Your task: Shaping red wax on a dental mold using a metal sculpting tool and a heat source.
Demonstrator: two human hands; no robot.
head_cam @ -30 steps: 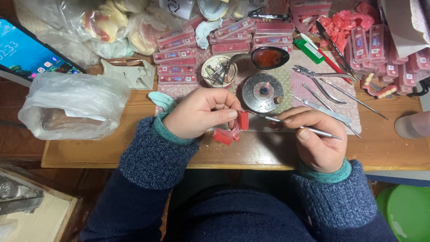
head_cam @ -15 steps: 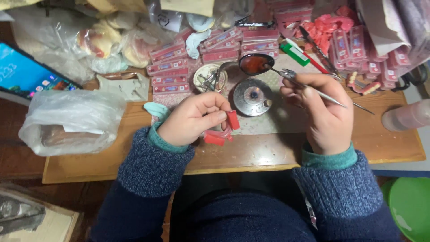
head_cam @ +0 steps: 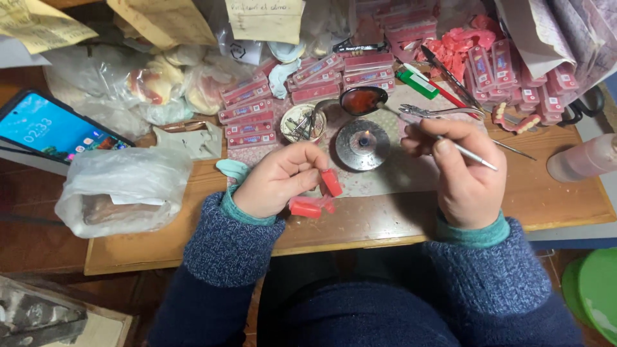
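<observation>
Left hand: my left hand (head_cam: 279,182) pinches a red wax piece (head_cam: 331,182).
Right hand: my right hand (head_cam: 464,172) grips a metal tool (head_cam: 464,149), right of the burner (head_cam: 362,144).

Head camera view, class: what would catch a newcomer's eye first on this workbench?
Probably the two hands at the centre: the left hand pinches a small red block, and the right hand holds a thin metal tool like a pen. Between them a small flame burns on a round metal burner. Stacks of pink and red strips crowd the back of the table.

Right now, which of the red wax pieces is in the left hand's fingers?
The upright red piece pinched by the left hand; the other red piece lies flat on the table below it.
</observation>
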